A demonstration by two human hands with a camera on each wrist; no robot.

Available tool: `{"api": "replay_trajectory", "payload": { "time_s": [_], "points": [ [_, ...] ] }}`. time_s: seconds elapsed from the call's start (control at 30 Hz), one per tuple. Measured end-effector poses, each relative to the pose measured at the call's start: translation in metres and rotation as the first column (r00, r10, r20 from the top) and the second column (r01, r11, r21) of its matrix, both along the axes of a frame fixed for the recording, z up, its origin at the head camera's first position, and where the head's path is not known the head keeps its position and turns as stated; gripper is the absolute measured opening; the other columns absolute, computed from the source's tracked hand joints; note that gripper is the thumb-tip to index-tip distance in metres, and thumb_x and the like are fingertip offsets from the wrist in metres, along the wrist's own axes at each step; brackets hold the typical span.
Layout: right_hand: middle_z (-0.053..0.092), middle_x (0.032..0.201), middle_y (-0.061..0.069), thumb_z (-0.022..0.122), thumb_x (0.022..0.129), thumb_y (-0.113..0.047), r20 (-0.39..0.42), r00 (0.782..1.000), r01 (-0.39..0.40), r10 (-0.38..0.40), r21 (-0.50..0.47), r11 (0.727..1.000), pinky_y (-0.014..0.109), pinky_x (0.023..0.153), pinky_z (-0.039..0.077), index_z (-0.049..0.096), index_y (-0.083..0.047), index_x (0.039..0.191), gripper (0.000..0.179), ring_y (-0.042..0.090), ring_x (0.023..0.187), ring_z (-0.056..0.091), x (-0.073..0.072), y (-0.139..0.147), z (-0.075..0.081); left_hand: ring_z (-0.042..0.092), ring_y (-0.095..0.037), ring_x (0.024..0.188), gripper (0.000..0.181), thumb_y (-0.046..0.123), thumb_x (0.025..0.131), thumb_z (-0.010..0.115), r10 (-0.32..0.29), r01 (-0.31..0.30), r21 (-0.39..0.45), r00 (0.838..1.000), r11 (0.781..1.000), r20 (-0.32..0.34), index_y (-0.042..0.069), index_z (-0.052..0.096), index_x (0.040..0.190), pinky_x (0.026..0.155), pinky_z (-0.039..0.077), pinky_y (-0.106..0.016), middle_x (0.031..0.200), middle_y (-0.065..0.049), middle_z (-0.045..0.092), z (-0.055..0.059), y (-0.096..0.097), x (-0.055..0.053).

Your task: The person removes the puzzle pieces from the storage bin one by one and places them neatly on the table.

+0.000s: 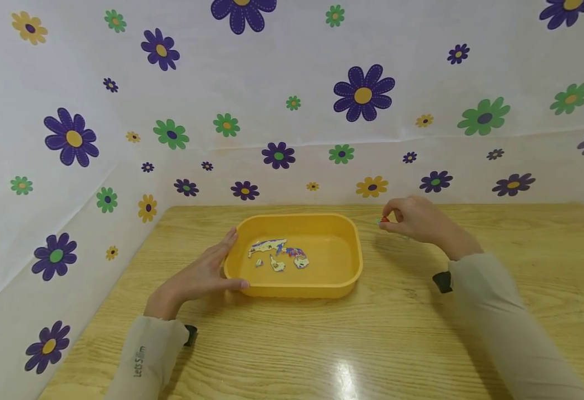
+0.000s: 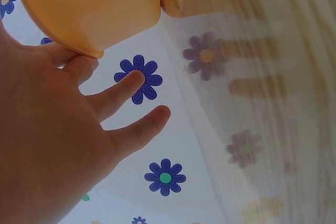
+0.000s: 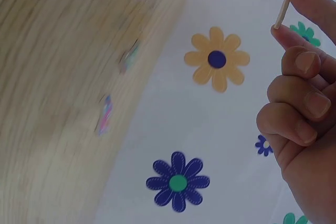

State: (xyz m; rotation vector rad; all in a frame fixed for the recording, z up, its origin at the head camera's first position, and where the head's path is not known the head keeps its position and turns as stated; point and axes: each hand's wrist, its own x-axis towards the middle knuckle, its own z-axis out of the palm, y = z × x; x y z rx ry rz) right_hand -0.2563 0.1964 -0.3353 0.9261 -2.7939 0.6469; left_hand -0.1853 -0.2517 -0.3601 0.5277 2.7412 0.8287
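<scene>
My left hand [image 1: 199,280] rests on the left end of a yellow plastic basin [image 1: 297,291], thumb on the front rim and fingers spread along the side. Up close in the left wrist view, two fingers stretch out clear of the basin wall [image 2: 100,14]. Beyond the basin's right end, my right hand [image 1: 417,219] pinches a small, thin puzzle piece [image 3: 282,11] between thumb and forefinger. Its edge is pale like wood, and in the head view red shows on it [image 1: 384,219]. The other fingers curl into the palm.
Several irregular, patterned puzzle pieces [image 1: 268,245] lie in the left half of the basin. Two more colourful pieces, one pink and blue [image 3: 105,115], one greenish [image 3: 129,57], lie on the wooden table [image 1: 292,344]. A flower-printed sheet [image 1: 292,128] rises behind the table.
</scene>
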Motion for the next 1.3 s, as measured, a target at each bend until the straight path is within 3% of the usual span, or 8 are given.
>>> {"api": "replay_trajectory", "payload": {
  "time_s": [0.43,0.67,1.3],
  "points": [
    [0.046,0.06,-0.004,0.076,0.091,-0.012,0.041,0.997,0.068,-0.069,0.015,0.998,0.026,0.051,0.03,0.07,0.005,0.096,0.019,0.011,0.051,0.042,0.006,0.035,-0.005,0.006,-0.041,0.153,0.116,0.059,0.085,0.074,0.006,-0.006,0.001,1.0,1.0,0.019,0.007,0.007,0.163,0.118,0.012,-0.065,0.17,-0.009,-0.001,0.001,0.001,0.001],
    [0.045,0.063,-0.004,0.075,0.091,-0.013,0.005,0.996,0.088,-0.089,0.042,0.995,0.027,0.052,0.031,0.069,0.005,0.094,0.02,0.012,0.057,0.038,0.006,0.054,-0.011,0.006,-0.042,0.153,0.115,0.06,0.085,0.073,0.01,-0.01,-0.007,1.0,1.0,0.025,0.007,0.007,0.164,0.117,0.012,-0.067,0.17,-0.009,-0.001,0.001,0.001,0.002],
    [0.051,0.07,0.001,0.074,0.093,-0.015,0.082,0.984,0.148,-0.159,0.125,0.981,0.031,0.055,0.036,0.068,0.009,0.096,0.025,0.017,0.062,0.043,0.002,0.088,-0.02,0.006,-0.04,0.153,0.116,0.061,0.085,0.073,0.005,-0.004,-0.013,1.0,1.0,0.005,0.007,0.008,0.163,0.118,0.012,-0.065,0.17,-0.008,0.0,0.0,0.0,0.001]
  ]
}}
